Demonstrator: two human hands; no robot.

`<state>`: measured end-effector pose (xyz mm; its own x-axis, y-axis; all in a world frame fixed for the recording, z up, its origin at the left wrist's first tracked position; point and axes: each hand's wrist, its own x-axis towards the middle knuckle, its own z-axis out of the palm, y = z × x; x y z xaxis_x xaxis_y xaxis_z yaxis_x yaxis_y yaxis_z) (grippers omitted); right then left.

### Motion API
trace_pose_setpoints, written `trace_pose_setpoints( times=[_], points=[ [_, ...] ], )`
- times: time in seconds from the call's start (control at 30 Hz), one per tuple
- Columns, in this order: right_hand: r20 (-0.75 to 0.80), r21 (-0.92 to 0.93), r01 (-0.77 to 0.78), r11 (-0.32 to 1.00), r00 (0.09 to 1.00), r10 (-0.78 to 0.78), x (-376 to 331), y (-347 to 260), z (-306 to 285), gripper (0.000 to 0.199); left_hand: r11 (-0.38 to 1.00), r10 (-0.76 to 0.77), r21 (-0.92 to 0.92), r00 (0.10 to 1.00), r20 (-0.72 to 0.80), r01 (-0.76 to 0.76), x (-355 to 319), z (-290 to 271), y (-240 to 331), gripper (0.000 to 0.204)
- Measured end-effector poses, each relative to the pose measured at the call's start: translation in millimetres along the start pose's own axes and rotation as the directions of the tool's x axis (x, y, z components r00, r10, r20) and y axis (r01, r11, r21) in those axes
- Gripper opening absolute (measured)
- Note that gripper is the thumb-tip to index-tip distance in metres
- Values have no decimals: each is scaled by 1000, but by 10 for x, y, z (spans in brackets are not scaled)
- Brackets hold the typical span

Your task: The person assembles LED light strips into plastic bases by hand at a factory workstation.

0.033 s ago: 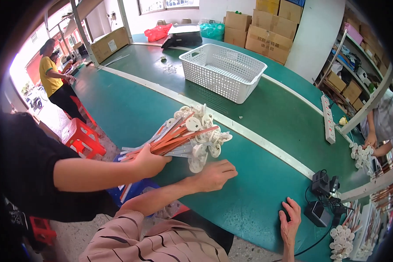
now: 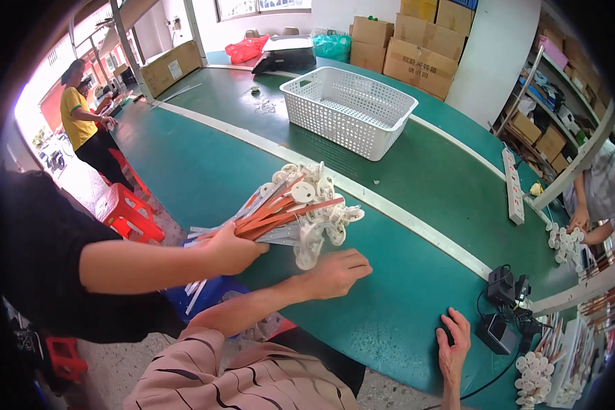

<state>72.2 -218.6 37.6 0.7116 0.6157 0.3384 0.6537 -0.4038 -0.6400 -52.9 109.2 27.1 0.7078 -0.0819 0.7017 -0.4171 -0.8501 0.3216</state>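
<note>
My left hand (image 2: 335,274) rests on the green table with its fingers curled closed; nothing shows in them. Just beyond it is a bundle of flat orange and grey strips (image 2: 275,217) with round white plastic discs (image 2: 303,192) clustered at one end. A co-worker's hand (image 2: 234,249), from a dark sleeve at the left, grips that bundle. One low disc hangs close to my left knuckles. My right hand (image 2: 453,342) lies on the table at the right, fingers apart and slightly bent, holding nothing. It is nearest to a small black device (image 2: 497,334).
A white perforated basket (image 2: 348,113) stands across the table, beyond a pale strip (image 2: 389,210). A power strip (image 2: 513,187) and black adapters with cables (image 2: 504,287) are at the right. More disc-ended strips (image 2: 534,379) sit lower right. Red stools (image 2: 131,213) stand left.
The co-worker's forearm has shifted slightly left, and the strip ends below it look different. Both my hands stay where they were.
</note>
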Motion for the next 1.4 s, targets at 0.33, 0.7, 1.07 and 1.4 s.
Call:
trace_pose_setpoints(
  times=[0.33,0.7,1.07,1.4],
  points=[
    [223,118,-186,975,962,157,406,-639,-4,44,996,75,52,995,-58,-72,-32,-843,415,30],
    [592,342,35,939,768,-244,554,-1558,1050,81,619,-628,604,778,-2,502,-781,-1489,-19,121],
    [547,318,36,947,810,-214,926,-1618,1492,61,448,-615,753,778,-132,482,-882,-1331,-205,89],
    [321,342,267,901,868,-379,1178,-1414,1878,74,372,-613,787,767,-190,492,-784,-1254,-532,82]
  ],
)
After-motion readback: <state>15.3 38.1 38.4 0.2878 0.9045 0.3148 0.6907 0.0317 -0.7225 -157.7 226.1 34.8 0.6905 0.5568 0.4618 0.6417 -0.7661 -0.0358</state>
